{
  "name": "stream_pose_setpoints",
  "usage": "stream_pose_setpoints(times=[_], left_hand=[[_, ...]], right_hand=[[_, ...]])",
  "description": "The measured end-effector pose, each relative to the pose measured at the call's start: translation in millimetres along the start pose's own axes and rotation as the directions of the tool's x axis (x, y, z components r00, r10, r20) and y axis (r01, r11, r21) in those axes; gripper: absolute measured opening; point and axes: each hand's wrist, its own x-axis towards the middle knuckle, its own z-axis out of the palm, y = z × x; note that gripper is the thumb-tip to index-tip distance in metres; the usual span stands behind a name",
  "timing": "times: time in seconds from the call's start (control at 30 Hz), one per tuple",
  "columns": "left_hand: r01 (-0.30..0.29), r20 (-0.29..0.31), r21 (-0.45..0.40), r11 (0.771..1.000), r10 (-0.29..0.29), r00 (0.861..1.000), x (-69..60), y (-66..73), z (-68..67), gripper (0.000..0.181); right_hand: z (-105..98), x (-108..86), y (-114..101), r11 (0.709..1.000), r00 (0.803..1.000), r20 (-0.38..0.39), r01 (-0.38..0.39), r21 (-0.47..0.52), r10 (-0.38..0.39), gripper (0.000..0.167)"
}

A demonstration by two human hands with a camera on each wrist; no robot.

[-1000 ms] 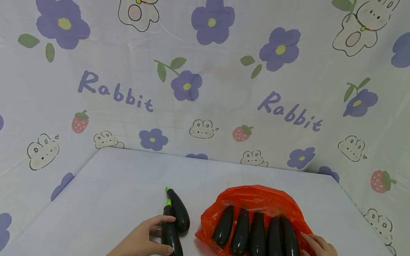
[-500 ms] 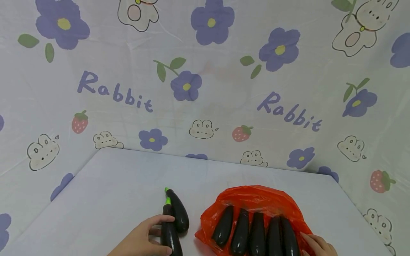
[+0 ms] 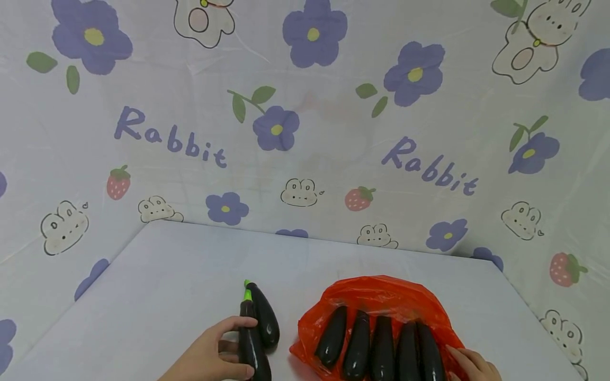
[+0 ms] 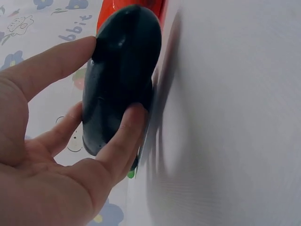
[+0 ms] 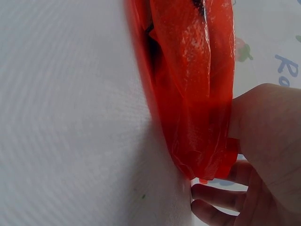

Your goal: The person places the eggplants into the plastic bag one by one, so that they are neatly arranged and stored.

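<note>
My left hand holds a dark, glossy eggplant by its sides, thumb on one side and fingers on the other. Its green stem points away from me. Right beside it lies a second eggplant on the white table, partly hidden by the first. In the left wrist view, the held eggplant's rounded end faces the camera. My right hand grips the right edge of a red plastic bag, with several eggplants lying in a row in its mouth. In the right wrist view, the bag's folds hide some fingertips.
The white table runs back to a hanging cloth printed with flowers, rabbits and strawberries. That cloth also covers the left and right sides. The bag stands a short gap to the right of the two loose eggplants.
The left hand and its eggplant have shifted very slightly away from me and to the left. The right hand and the bag look the same.
</note>
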Motion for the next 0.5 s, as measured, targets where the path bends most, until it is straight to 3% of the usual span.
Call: stream_pose_setpoints(times=[0.2, 0.5], left_hand=[[-0.024, 0.012, -0.048, 0.999, 0.024, 1.0, -0.9, 0.9, 0.5, 0.072], [-0.073, 0.079, -0.148, 0.986, 0.085, 0.993, -2.7, 2.2, 2.9, 0.072]], right_hand=[[-1.5, -1.1, -0.3, 1.0, 1.0, -0.016, 0.024, -0.007, -0.024, 0.042], [-1.0, -3.8, -0.4, 1.0, 0.999, -0.034, 0.028, -0.01, -0.028, 0.042]])
